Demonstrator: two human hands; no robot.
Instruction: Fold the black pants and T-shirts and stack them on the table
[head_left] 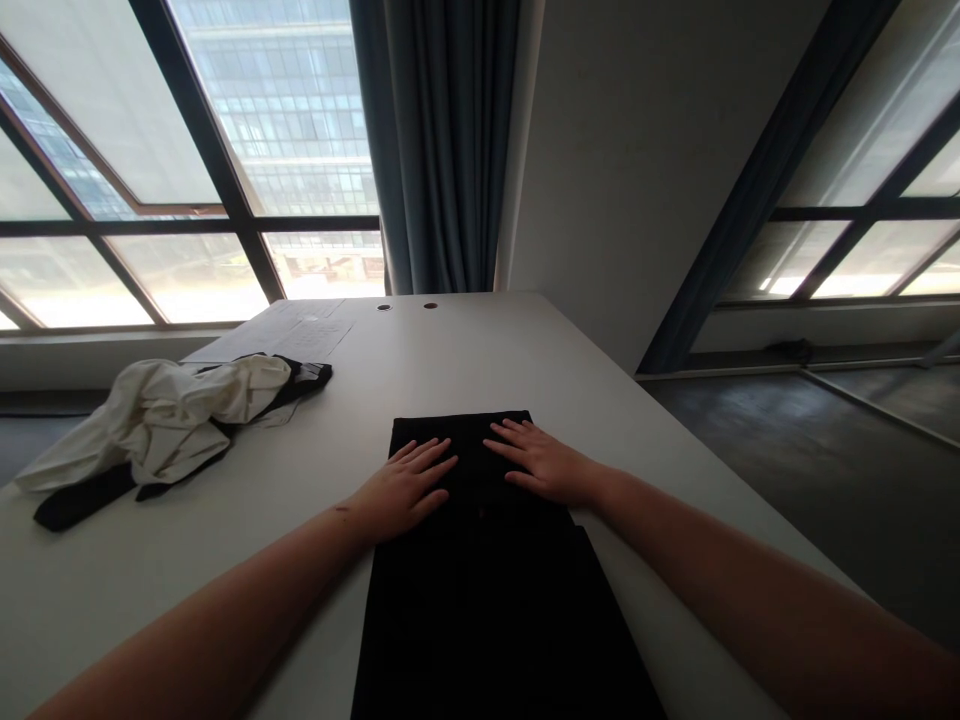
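Note:
A black garment [487,590] lies flat on the white table [465,350], stretching from the near edge toward the middle. My left hand [405,488] rests palm down on its far left part, fingers stretched out and flat. My right hand [540,462] lies palm down on its far right part, fingers spread. Neither hand grips the cloth; both press flat on it. The far end of the garment forms a straight folded edge just beyond my fingertips.
A crumpled pile of white and black clothes [165,420] lies on the table's left side. Sheets of paper [300,335] lie behind it. Two round cable holes [407,306] sit near the far edge. Windows, a curtain [442,140] and a wall stand beyond.

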